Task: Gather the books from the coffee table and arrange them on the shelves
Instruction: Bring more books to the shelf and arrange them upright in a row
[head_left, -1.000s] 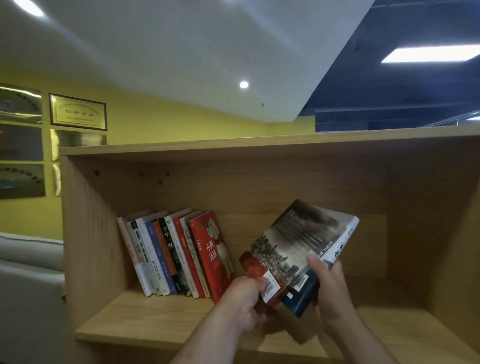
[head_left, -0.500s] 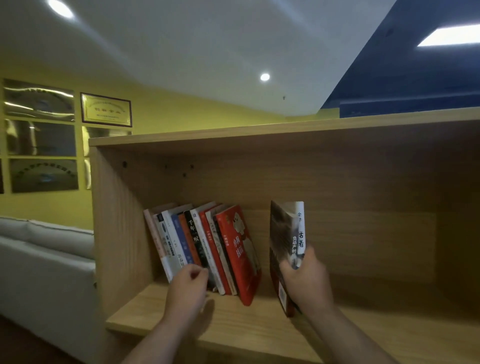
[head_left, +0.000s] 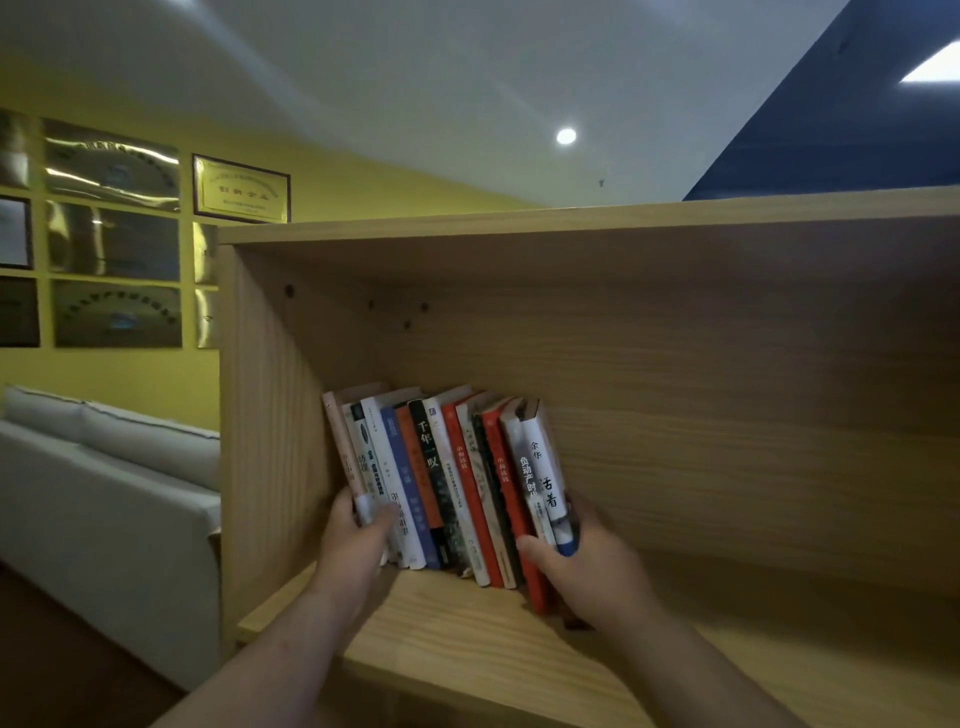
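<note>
A row of several books (head_left: 447, 483) stands on the wooden shelf (head_left: 467, 634), leaning left against its left wall. My right hand (head_left: 587, 566) grips the two rightmost books (head_left: 540, 478), white-spined with black characters, pressed against the row. My left hand (head_left: 358, 540) holds the leftmost books (head_left: 358, 467) at the row's other end, thumb across their spines. The bottoms of the end books are hidden behind my hands.
The shelf compartment extends wide to the right of the books (head_left: 753, 597). A light grey sofa (head_left: 104, 493) stands to the left of the bookcase. Framed plaques (head_left: 241, 189) hang on the yellow wall behind it.
My right hand has brought the two held books left and stood them against the row. My left hand has moved up onto the leftmost books. The camera has come closer.
</note>
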